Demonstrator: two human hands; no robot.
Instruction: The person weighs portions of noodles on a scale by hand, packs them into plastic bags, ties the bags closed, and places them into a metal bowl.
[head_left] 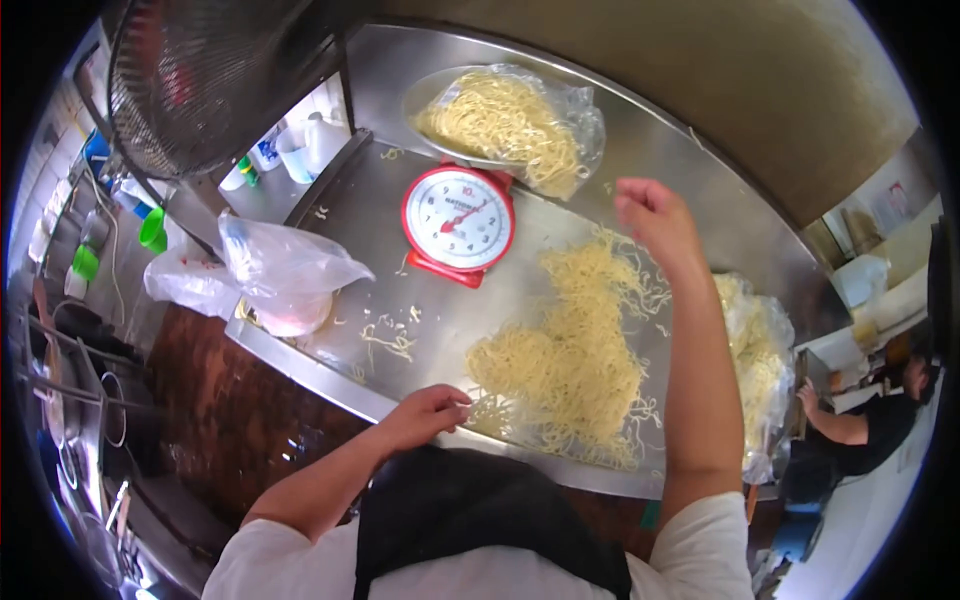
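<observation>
Just beside my left hand (430, 411), relaxed and empty, lie noodles (575, 375). My right hand (655, 222) is half curled; whether it holds something, I cannot tell.

Beyond the right fingers (633, 190), a brownish wall (760, 90); beneath, a steel worktop (375, 200); left of the left fingers (447, 395), reddish-brown floor (215, 390).

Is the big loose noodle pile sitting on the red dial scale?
No, the noodle pile lies on the steel tabletop, beside the red dial scale.
</observation>
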